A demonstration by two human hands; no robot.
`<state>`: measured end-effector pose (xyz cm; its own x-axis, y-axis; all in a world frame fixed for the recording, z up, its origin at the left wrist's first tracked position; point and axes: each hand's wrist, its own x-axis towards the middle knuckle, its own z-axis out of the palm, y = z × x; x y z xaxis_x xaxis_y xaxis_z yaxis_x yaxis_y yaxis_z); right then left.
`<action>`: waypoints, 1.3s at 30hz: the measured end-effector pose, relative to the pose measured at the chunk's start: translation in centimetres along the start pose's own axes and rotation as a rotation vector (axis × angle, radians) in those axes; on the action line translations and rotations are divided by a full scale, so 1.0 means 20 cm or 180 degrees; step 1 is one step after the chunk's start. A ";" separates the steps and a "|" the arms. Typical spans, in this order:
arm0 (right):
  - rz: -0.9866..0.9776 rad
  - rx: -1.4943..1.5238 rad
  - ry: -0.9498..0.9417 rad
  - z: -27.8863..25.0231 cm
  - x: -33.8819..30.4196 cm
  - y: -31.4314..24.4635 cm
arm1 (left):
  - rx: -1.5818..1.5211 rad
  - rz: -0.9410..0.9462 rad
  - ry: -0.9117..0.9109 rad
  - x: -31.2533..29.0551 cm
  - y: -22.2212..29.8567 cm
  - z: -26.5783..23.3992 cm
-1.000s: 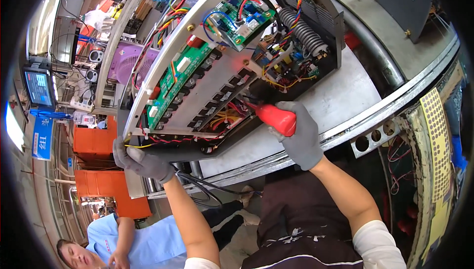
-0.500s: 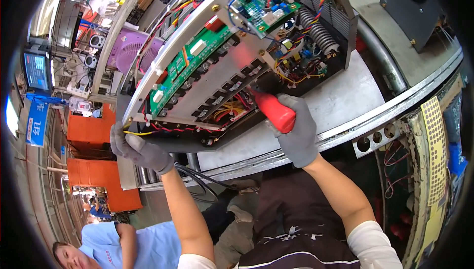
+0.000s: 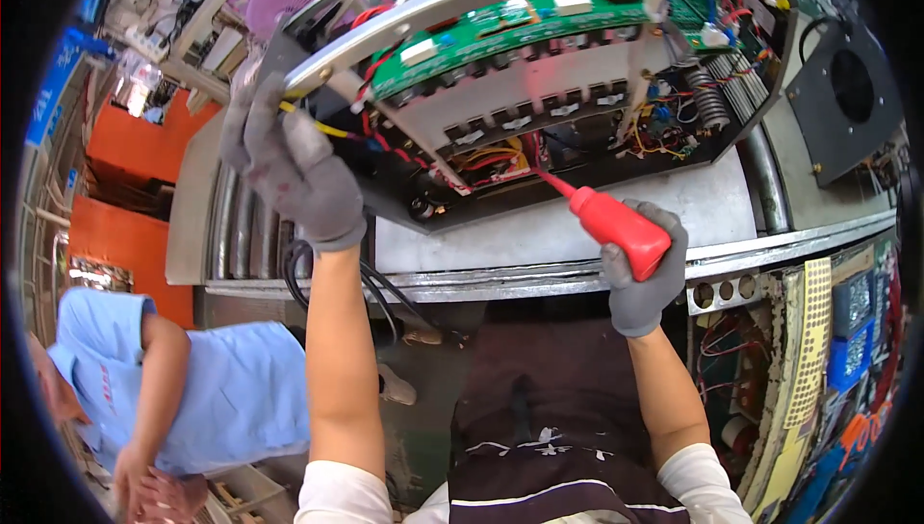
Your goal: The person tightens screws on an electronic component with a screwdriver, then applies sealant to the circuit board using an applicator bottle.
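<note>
In my gloved right hand (image 3: 650,259) is a red squeeze bottle (image 3: 616,226). Its thin nozzle points up and left into the lower opening of an electronic device, beside yellow and red wires (image 3: 496,156). My gloved left hand (image 3: 298,173) grips the left end of the device's metal frame (image 3: 423,22), near a yellow wire; the frame hides part of its fingers. A long green circuit board (image 3: 500,31) runs along the top of the open device. Below it, small black parts (image 3: 520,122) sit in a row on a grey plate. A coiled part (image 3: 707,96) stands at the right.
Under the device lies a pale board (image 3: 443,255) on a roller conveyor (image 3: 236,226) with a metal front rail (image 3: 481,283). A black panel with a round hole (image 3: 847,110) stands right. A person in a blue shirt (image 3: 192,389) is at lower left; a purple fan (image 3: 284,0) is behind.
My right hand has drawn back with the bottle, so its nozzle now shows. The view has turned; the device appears more level, and my left hand appears higher against it.
</note>
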<state>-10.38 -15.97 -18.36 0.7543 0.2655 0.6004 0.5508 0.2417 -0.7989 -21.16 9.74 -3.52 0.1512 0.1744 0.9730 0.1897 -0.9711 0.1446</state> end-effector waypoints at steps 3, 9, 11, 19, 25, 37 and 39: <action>0.0627 0.0273 0.0456 0.05 0.06 -0.04 | 0.0069 0.0357 0.0009 0.02 -0.04 0.01; 0.0349 -0.0393 -0.0055 0.13 0.15 0.01 | -0.0305 0.0436 0.0441 0.00 -0.08 0.02; 0.0150 -0.0756 -0.0144 0.15 0.18 0.00 | -0.0239 0.0398 0.0359 0.00 -0.05 0.00; 0.0913 -0.0457 -0.0060 0.16 0.36 0.04 | 0.0030 0.0395 0.0358 0.04 -0.03 0.00; 0.1262 0.0130 0.0075 0.18 0.39 0.19 | 0.0366 0.0724 0.0215 0.02 -0.07 0.01; 0.0324 -0.0867 -0.0313 0.13 0.41 0.15 | 0.0274 0.0381 0.0268 -0.02 0.01 0.07; -0.0004 -0.0814 -0.0293 0.12 0.40 0.15 | 0.0434 0.0423 0.0199 -0.02 0.00 0.07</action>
<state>-3.55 -10.90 -15.79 0.7244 0.3520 0.5927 0.6328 0.0017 -0.7743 -19.89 9.98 -4.11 0.1238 0.0316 0.9918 0.3023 -0.9532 -0.0074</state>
